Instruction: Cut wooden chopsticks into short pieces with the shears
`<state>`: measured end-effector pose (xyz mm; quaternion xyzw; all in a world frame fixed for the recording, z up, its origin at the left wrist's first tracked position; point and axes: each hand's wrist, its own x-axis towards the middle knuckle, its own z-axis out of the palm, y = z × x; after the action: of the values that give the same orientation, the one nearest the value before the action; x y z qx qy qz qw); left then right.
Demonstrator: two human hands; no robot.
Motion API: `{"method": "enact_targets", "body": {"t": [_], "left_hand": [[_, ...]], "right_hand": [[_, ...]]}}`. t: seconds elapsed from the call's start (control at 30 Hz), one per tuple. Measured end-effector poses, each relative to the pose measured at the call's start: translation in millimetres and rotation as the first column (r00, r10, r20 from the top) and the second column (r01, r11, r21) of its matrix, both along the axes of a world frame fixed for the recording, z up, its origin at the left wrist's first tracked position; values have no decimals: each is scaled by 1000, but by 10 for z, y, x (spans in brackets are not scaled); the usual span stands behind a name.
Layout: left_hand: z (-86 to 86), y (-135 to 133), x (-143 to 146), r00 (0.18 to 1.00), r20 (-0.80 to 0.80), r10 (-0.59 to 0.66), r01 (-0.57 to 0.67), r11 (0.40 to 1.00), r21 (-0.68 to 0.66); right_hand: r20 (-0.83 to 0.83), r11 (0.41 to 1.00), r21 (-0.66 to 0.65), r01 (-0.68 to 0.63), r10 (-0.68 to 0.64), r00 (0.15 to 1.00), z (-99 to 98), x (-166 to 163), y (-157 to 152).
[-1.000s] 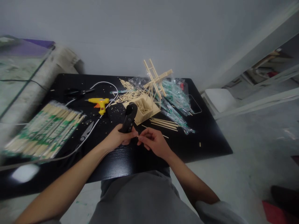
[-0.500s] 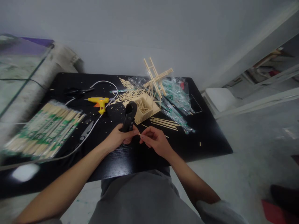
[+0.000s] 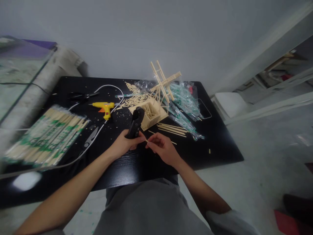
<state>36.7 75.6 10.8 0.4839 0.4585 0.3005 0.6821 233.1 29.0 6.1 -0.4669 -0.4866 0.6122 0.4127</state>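
Observation:
My left hand is wrapped round a black hand cutter with a hooked head, which stands tilted upward. Its thumb reaches to one end of a short wooden stick. My right hand pinches that stick between thumb and forefinger, the other fingers curled. Just beyond the cutter, a wooden stick model with a crossed, windmill-like top rises from a base with a box that has short sticks inside. Several long thin sticks lie to the right of the box.
A yellow glue gun with a white cable lies left of the model, near scissors. Packs of wrapped chopsticks cover the table's left side. Cut stick pieces and torn plastic wrappers lie at the back. A white stool stands right.
Almost nothing differs. My right fingers have shifted very slightly at the short stick, while my left hand keeps the cutter in the same place.

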Motion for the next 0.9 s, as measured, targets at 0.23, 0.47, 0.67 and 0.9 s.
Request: {"method": "enact_targets", "body": {"t": [0.23, 0.47, 0.67, 0.9], "left_hand": [[-83, 39, -14, 961, -221, 166, -111, 964, 242], [-176, 134, -92, 938, -212, 275, -219, 942, 255], [-176, 139, -96, 943, -170, 285, -243, 942, 233], [-119, 159, -102, 975, -168, 148, -118, 978, 174]], "right_hand": [[312, 984, 178, 13, -69, 948, -105, 143, 15], [610, 893, 449, -27, -284, 739, -257, 438, 46], [743, 835, 539, -113, -408, 531, -443, 497, 85], [791, 842, 514, -162, -392, 469, -545, 515, 131]]}}
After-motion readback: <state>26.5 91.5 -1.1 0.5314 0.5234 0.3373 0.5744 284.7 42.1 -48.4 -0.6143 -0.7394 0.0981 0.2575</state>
